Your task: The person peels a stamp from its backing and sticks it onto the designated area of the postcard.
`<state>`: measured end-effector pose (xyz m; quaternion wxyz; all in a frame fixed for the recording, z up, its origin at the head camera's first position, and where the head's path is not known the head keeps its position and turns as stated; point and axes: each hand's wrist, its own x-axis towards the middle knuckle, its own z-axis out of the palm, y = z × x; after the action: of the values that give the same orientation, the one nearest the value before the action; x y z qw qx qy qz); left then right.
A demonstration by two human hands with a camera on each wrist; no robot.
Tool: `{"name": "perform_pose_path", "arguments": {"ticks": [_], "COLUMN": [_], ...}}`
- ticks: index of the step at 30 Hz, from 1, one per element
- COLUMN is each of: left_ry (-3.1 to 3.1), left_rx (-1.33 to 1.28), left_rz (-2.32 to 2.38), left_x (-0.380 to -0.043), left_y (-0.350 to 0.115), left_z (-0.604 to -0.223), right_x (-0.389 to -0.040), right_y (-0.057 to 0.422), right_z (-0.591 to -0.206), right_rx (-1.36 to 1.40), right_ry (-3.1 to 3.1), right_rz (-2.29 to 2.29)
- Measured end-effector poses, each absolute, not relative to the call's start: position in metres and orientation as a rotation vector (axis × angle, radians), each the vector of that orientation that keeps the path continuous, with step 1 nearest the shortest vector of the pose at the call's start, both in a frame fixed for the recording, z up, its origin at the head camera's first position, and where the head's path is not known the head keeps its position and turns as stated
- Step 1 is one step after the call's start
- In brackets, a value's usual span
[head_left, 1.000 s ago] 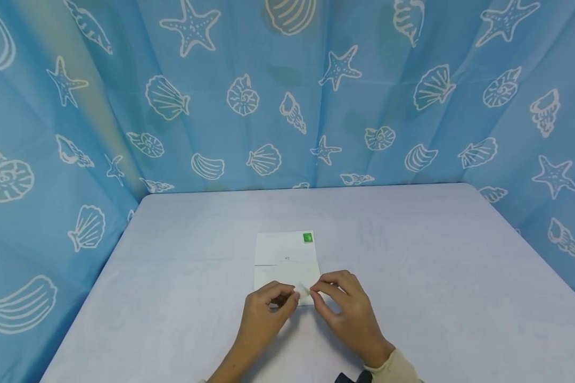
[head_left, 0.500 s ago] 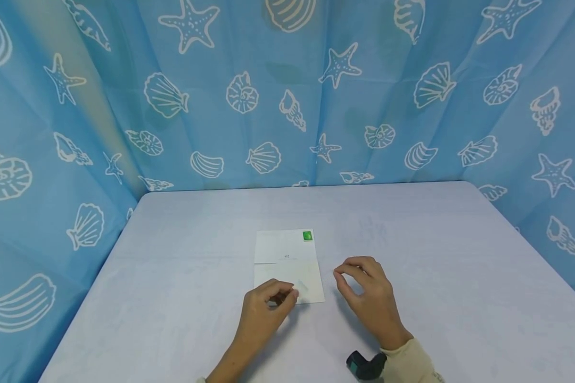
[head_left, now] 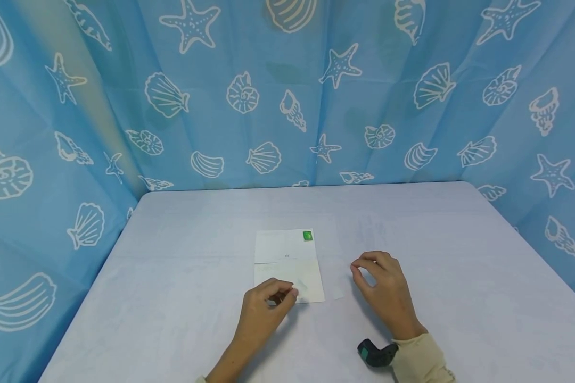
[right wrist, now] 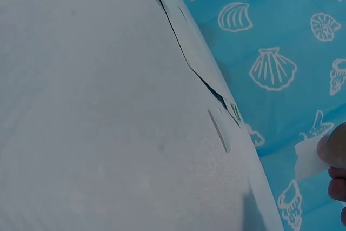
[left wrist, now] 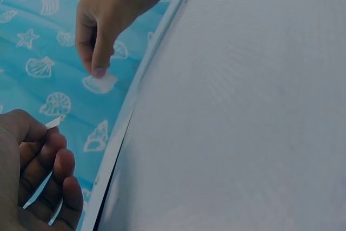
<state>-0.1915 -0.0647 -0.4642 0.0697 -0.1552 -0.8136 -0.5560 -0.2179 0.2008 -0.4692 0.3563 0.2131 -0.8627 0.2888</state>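
A white envelope (head_left: 285, 246) with a green stamp (head_left: 307, 235) lies flat in the middle of the table. Over its lower edge is my left hand (head_left: 268, 303), pinching a small white slip (left wrist: 55, 122) between thumb and index finger. Out to the right of the envelope, my right hand (head_left: 388, 284) pinches a thin white paper piece (right wrist: 310, 159) by its edge, raised off the tabletop. Near the left fingertips a faint pale greenish patch (head_left: 302, 285) shows on the envelope; I cannot tell what it is.
A white cloth covers the table (head_left: 182, 229). Blue curtains (head_left: 268, 122) with shell prints hang behind it and at both sides. A small pale scrap (head_left: 338, 297) seems to lie just right of the envelope. A dark device (head_left: 377, 353) is on the right wrist.
My right hand has drawn away from the left hand, to the right and slightly farther from me. The left hand has stayed over the envelope, which has not moved.
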Motion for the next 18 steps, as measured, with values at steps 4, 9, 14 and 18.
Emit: {"name": "perform_pose_path", "arguments": {"ticks": [4, 9, 14, 18], "left_ry": [-2.444, -2.450, -2.445, -2.434], "left_rx": [-0.467, -0.464, -0.469, -0.472], "left_rz": [-1.684, -1.691, -1.692, -1.703], "left_x": [-0.1920, -0.1924, -0.1924, -0.1925], "left_y": [-0.0651, -0.0654, -0.0655, -0.0652], "left_z": [-0.4645, -0.4652, -0.4656, -0.4653], "right_x": [-0.2183, -0.2182, -0.2195, -0.2199], "right_y": [0.2034, 0.2045, 0.2051, 0.2064], "right_z": [-0.4709, -0.4712, -0.4721, -0.4741], "right_rx": [0.554, 0.576, 0.588, 0.599], "right_ry": [-2.239, -2.237, -2.269, -2.313], "right_rz": [0.719, 0.675, 0.610, 0.590]}}
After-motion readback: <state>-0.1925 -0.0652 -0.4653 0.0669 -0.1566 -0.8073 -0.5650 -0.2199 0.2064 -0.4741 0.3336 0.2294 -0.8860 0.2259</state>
